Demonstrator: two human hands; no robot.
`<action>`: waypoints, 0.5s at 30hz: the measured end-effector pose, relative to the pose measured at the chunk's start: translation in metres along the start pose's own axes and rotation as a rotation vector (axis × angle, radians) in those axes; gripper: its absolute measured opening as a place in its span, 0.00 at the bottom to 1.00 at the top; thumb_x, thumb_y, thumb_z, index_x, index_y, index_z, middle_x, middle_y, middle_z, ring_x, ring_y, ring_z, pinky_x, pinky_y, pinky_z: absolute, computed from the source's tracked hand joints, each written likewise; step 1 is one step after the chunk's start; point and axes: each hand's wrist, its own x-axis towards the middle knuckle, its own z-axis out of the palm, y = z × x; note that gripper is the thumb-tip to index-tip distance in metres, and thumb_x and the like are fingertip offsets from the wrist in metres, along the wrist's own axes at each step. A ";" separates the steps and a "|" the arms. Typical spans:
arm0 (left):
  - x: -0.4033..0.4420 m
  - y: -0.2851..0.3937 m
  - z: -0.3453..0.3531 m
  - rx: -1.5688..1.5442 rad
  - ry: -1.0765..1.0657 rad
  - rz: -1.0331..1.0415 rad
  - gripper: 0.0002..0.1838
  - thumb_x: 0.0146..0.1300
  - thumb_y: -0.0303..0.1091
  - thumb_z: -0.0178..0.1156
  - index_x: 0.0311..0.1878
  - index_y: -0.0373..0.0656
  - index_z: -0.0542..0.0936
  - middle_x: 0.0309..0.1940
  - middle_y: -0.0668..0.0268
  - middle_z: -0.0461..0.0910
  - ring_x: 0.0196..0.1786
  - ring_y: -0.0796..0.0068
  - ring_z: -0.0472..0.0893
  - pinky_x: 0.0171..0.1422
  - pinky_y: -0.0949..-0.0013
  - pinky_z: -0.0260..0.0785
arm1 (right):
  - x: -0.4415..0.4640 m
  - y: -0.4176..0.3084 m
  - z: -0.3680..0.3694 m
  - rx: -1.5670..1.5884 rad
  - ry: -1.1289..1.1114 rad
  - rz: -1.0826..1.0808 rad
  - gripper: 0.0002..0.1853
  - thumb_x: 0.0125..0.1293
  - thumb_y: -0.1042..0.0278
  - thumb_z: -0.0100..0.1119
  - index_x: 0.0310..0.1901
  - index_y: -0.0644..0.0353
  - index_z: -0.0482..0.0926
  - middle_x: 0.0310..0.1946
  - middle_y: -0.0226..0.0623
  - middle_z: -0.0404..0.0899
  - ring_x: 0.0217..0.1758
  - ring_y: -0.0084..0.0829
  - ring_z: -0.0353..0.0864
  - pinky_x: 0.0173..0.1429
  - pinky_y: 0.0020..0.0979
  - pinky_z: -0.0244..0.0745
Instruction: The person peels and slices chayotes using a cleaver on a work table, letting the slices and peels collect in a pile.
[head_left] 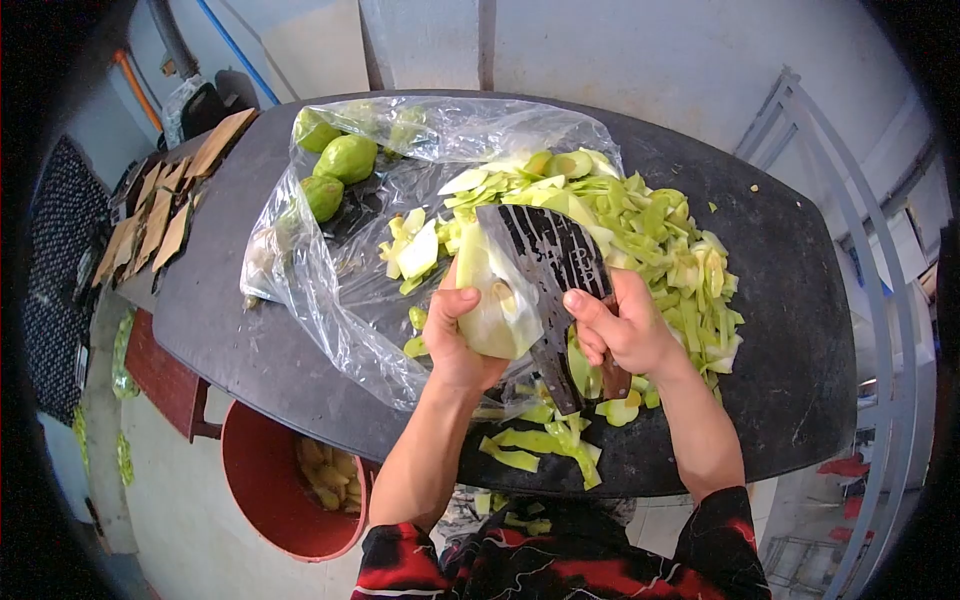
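My left hand (463,335) is closed around a large peeled fruit (490,300), pale green and whitish, with a small brownish spot on its face. My right hand (622,325) grips a broad dark cleaver (555,260) with a brown handle. The blade stands right beside the fruit's right side; whether it touches the flesh I cannot tell. A big heap of green peels (660,250) lies behind and to the right of my hands. More peel strips (550,442) lie near the table's front edge, below the cleaver.
Several whole green fruits (347,159) sit at the back left on a clear plastic bag (350,330) spread over the black table (225,330). A red bucket (255,490) with pale yellowish pieces stands on the floor at left. Grey metal rails (850,190) rise at right.
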 end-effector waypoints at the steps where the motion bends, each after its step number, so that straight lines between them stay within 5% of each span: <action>1: 0.000 0.000 0.001 0.000 -0.001 0.001 0.41 0.51 0.46 0.55 0.70 0.39 0.64 0.55 0.57 0.75 0.56 0.62 0.77 0.61 0.60 0.70 | 0.000 -0.001 0.000 -0.005 0.003 0.003 0.12 0.75 0.61 0.55 0.38 0.60 0.70 0.16 0.24 0.66 0.13 0.17 0.66 0.19 0.24 0.67; 15: 0.003 -0.004 0.000 -0.045 0.030 0.025 0.43 0.52 0.46 0.56 0.74 0.48 0.59 0.57 0.57 0.73 0.56 0.60 0.77 0.63 0.58 0.70 | 0.000 0.003 -0.003 -0.075 0.011 0.006 0.12 0.74 0.63 0.55 0.35 0.59 0.69 0.14 0.26 0.67 0.13 0.19 0.67 0.19 0.27 0.68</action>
